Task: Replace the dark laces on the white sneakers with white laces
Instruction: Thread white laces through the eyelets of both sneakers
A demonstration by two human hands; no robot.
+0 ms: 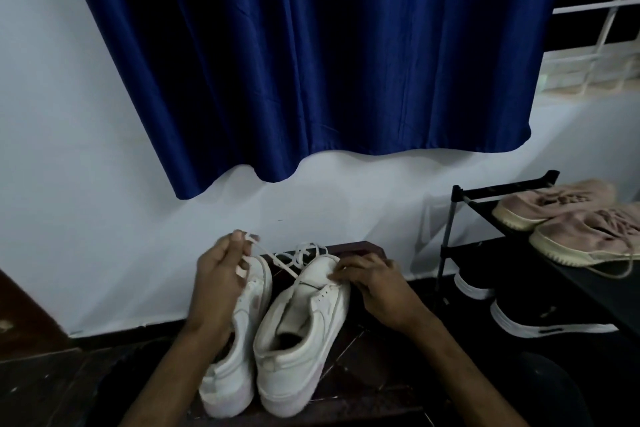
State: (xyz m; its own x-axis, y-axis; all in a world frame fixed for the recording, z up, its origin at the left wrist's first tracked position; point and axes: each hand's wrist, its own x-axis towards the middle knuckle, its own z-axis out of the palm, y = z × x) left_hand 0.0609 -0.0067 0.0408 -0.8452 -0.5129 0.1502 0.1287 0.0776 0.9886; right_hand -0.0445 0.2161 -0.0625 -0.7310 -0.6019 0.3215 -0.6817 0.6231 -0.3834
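Nearest my view, at the bottom centre of the frame, stood the heels of the two white sneakers, side by side on a dark wooden surface (349, 388) with their toes pointing away, which I judged kept the eyelet rows open to both hands. The left-of-frame sneaker (239, 357) was partly covered by the person's forearm; the right-of-frame sneaker (301, 333) showed its open throat, and I saw no dark lace on either, so that part looked done. Further up, the left hand (218, 274) was raised over the toe of the left-of-frame sneaker, its fingers curled and pinching one end of the white lace (304, 251), seemingly drawing it taut so that it would run through cleanly. The right hand (374, 284) lay over the front of the right-of-frame sneaker with its fingers curled down on the toe end, probably steadying the shoe against that pull; whether it also pinched the lace beneath, I could not tell. The lace itself crossed between the two toes and looped loosely behind them, just above centre. At the right of the frame stood a black shoe rack (457, 218) with pink sneakers (571, 218) on top and black sneakers (540, 319) below. Beyond it all were the pale wall (69, 149), a blue curtain (311, 62) filling the upper middle, and a white window grille (602, 28) at the upper right.
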